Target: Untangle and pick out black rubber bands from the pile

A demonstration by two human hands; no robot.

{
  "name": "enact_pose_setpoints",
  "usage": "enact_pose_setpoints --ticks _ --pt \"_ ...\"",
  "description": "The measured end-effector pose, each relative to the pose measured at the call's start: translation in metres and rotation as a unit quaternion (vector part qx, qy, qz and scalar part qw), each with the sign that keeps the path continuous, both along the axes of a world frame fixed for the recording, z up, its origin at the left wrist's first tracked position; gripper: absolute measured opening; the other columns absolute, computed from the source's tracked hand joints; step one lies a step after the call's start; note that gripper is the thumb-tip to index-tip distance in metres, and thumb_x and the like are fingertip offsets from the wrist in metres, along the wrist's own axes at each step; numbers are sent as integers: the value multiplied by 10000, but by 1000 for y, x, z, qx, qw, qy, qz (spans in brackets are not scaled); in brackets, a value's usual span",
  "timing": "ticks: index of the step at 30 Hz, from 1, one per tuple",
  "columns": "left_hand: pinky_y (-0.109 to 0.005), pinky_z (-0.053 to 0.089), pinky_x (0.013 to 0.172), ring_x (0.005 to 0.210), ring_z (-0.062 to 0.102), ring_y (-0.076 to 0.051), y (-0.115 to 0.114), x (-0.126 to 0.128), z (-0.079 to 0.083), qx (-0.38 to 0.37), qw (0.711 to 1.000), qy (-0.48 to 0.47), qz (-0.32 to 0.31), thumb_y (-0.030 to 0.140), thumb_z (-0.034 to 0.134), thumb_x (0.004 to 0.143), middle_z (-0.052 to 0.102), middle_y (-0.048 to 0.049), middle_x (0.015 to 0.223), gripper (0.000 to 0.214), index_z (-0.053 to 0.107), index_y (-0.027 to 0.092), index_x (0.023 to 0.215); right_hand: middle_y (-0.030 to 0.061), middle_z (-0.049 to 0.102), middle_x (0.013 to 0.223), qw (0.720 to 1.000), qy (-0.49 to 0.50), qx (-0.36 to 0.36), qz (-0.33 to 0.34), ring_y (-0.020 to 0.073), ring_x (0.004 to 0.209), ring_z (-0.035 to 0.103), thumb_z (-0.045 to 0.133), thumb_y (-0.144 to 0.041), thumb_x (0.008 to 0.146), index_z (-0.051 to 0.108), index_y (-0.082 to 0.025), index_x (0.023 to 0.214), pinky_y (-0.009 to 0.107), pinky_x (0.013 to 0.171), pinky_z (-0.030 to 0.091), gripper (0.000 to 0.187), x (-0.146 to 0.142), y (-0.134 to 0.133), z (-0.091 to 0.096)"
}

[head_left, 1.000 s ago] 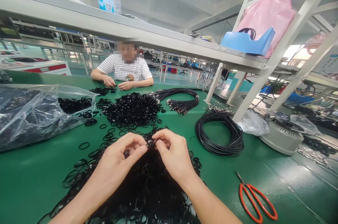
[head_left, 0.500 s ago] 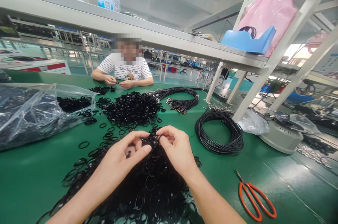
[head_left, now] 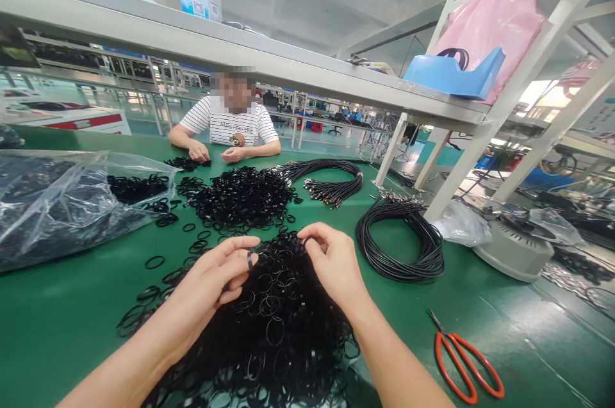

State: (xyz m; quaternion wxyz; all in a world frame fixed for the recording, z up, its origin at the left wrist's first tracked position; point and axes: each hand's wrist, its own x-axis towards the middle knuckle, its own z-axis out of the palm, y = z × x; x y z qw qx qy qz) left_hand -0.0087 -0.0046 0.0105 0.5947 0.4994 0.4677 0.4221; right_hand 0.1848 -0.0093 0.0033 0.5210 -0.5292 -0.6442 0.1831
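Observation:
A heap of thin black cord loops lies on the green table right in front of me. My left hand hovers over its left side, fingers pinched on a small black piece of a loop. My right hand is over the heap's far right edge, fingers curled and pinching a loop strand. The two hands are apart.
A second pile of black loops lies farther back, with a clear bag of loops at left. Coiled black cables and red-handled scissors lie to the right. A person in a striped shirt sits opposite.
My hands were pinched together over the heap's middle; they have drawn apart, the left staying low and the right moving outward to the far right edge.

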Motion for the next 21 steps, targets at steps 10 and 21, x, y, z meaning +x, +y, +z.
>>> enact_pose_setpoints --ticks 10,21 --pt "-387 589 795 998 658 -268 7 1 0 -154 944 -290 43 163 491 872 655 -201 1115 233 611 100 1062 -24 655 1017 994 -80 50 59 166 1057 505 349 87 616 681 -264 825 351 926 391 526 -16 -16 7" --pt "-347 549 895 1123 597 -243 1 2 4 -104 960 -262 8 174 481 862 659 -152 1166 340 599 142 1180 -26 672 983 977 -182 73 81 158 978 498 459 -25 872 657 -267 934 317 849 378 318 -34 -22 0"
